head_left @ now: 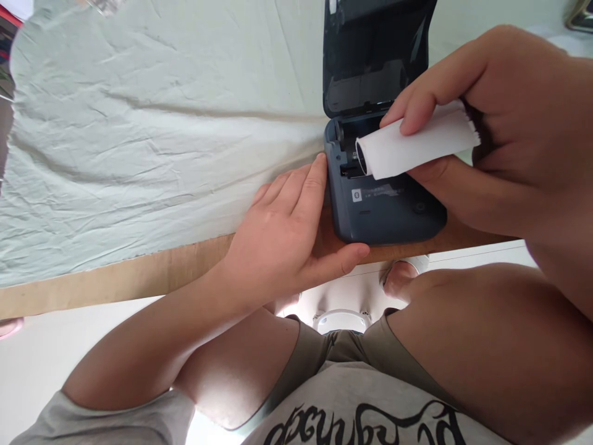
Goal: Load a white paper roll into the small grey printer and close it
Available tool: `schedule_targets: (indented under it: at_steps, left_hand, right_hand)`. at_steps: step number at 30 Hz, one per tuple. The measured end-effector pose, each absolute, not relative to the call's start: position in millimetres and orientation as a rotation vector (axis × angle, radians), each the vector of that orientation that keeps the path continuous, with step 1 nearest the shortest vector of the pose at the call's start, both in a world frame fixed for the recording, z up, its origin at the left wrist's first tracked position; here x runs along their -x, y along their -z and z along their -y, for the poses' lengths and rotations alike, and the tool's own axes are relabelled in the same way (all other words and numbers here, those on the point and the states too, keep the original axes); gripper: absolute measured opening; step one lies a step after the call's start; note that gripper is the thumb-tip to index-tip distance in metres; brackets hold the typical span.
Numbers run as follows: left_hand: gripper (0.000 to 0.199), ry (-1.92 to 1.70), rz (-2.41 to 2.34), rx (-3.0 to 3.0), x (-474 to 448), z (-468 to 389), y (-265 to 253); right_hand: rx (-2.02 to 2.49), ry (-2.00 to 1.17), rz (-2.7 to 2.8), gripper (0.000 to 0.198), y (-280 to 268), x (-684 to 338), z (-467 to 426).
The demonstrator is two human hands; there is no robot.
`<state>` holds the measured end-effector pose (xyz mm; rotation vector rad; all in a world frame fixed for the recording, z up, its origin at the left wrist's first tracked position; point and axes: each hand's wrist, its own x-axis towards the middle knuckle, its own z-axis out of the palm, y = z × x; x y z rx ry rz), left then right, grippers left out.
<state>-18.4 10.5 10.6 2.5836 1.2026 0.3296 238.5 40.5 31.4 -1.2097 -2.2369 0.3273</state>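
Paper roll (421, 148), white: sat tilted over bay (348, 148) of dk. device (393, 222); risked jamming if pushed in askew, or unwinding if grip slackened. L-to-R: L hand (280, 222) lay against device's side, fingers nearly together, thumb apart; R hand (519, 117) clamped roll btwn thumb & fingers. Bay contact unclear, roll in way.

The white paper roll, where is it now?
The roll is right of centre in the head view, held by the right hand over the open dark device.
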Motion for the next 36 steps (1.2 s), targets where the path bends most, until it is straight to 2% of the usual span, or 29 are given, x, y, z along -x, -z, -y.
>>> schedule_targets:
  at_steps: [6,11,22,36]
  left_hand:
    - [0.105,-0.350,-1.193,-2.563,19.1,-11.2,-10.0]
    - [0.105,-0.344,-1.200,-2.580,18.9,-10.7,-10.2]
    - [0.107,-0.343,-1.220,-2.595,18.2,-9.8,-10.4]
    - [0.106,-0.344,-1.175,-2.632,19.3,-10.7,-8.1]
  right_hand:
    - [1.074,-0.338,2.253,0.026,-28.0,-239.4,-45.5]
    - [1.249,-0.345,2.243,0.029,-33.5,-236.4,-41.2]
    - [1.166,-0.383,2.266,0.026,-32.0,-238.0,-46.5]
    - [1.177,-0.271,2.274,0.024,-31.5,-236.4,-37.2]
